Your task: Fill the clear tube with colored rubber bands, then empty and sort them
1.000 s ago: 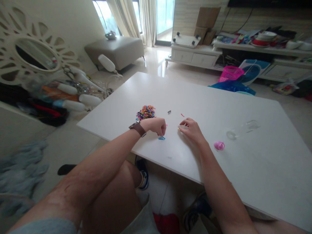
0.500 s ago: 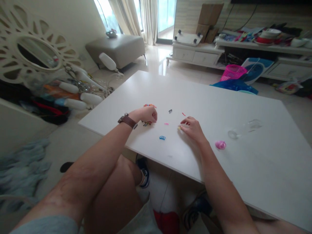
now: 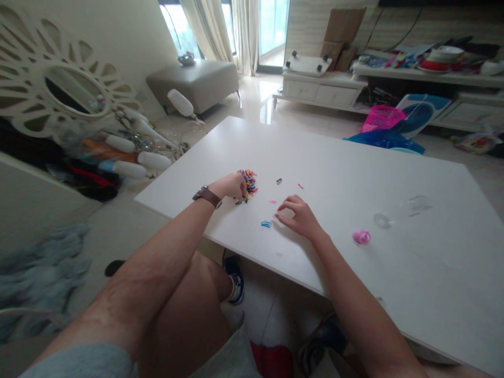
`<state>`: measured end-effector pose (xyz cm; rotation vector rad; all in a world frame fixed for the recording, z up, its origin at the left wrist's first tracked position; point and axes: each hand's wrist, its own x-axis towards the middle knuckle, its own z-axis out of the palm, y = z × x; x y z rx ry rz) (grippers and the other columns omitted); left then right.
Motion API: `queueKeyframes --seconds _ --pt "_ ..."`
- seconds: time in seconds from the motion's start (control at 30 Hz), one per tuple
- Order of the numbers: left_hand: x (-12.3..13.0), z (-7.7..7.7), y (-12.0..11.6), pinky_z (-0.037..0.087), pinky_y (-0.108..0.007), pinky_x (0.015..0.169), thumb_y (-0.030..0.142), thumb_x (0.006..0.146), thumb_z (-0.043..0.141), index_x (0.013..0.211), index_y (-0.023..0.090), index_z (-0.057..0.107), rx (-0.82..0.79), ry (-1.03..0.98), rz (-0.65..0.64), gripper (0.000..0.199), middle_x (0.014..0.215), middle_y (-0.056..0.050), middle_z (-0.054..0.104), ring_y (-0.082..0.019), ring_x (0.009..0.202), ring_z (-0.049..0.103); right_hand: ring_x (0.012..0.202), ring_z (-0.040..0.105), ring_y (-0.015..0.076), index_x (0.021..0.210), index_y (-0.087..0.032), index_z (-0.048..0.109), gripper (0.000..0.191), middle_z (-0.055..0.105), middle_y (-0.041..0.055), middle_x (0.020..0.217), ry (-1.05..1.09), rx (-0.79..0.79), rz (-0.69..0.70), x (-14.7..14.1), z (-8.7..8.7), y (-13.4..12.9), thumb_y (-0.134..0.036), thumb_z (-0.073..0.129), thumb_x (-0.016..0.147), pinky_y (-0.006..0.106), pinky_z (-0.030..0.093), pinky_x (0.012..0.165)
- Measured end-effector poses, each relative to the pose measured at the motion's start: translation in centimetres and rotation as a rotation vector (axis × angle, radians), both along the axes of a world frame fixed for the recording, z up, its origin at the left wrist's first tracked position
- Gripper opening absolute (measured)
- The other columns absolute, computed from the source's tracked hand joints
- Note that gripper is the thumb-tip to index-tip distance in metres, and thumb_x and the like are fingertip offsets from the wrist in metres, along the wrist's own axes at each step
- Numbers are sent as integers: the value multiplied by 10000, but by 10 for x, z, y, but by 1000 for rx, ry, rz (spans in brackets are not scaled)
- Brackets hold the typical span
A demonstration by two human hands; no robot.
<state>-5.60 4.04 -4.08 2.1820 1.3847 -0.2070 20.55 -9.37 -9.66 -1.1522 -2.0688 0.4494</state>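
My left hand (image 3: 232, 187), with a brown-strapped watch at the wrist, rests at the near-left side of a heap of small multicoloured clips (image 3: 249, 181). Its fingertips are pinched together at the heap's edge; what lies between them is hidden. My right hand (image 3: 298, 216) hovers low over the table, thumb and index finger apart with nothing visible between them. Close to its fingertips are blue paper clips (image 3: 266, 224) and a pink clip (image 3: 273, 201). Farther back lie black clips (image 3: 279, 181) and a red clip (image 3: 300, 186).
On the white table (image 3: 338, 168), a clear glass bottle (image 3: 381, 220) lies on its side at the right. A pink object (image 3: 361, 237), like a small rounded cap, sits nearer me. Beyond the table stand a pink basket (image 3: 382, 118) and a grey ottoman (image 3: 197, 84).
My right hand has moved left, toward the blue paper clips, and its fingers have parted. The yellow piece by its fingertips no longer shows. My left hand has shifted slightly, uncovering more of the heap.
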Motion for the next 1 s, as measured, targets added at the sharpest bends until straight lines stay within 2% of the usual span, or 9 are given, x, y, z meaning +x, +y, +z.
queueKeyframes --seconds 0.17,0.4,0.67,1.0 --pt "5 -8 1 424 -203 568 133 527 758 691 187 772 42 44 -35 173 672 11 721 -134 646 615 893 587 232 829 -231 682 64 648 50 880 1 2 -2 1 -1 0 -241 730 871 380 475 829" --pt "6 -5 1 417 -227 559 93 570 698 657 177 757 67 68 -46 135 645 -11 708 -150 633 614 896 587 232 823 -238 687 59 652 48 883 -3 -16 -7 1 -2 1 -231 730 862 385 481 833" --pt "2 -8 1 436 -224 593 98 529 707 749 193 787 76 19 -100 253 709 5 727 -153 679 624 904 591 236 825 -243 687 55 657 48 883 -9 -26 -3 1 -2 1 -234 728 860 391 487 835" --pt "7 2 -3 429 -227 602 127 586 690 688 179 773 41 69 -72 142 713 -25 744 -163 685 629 892 589 232 815 -239 685 65 653 48 875 -17 -27 -1 0 -1 0 -226 729 862 383 483 827"
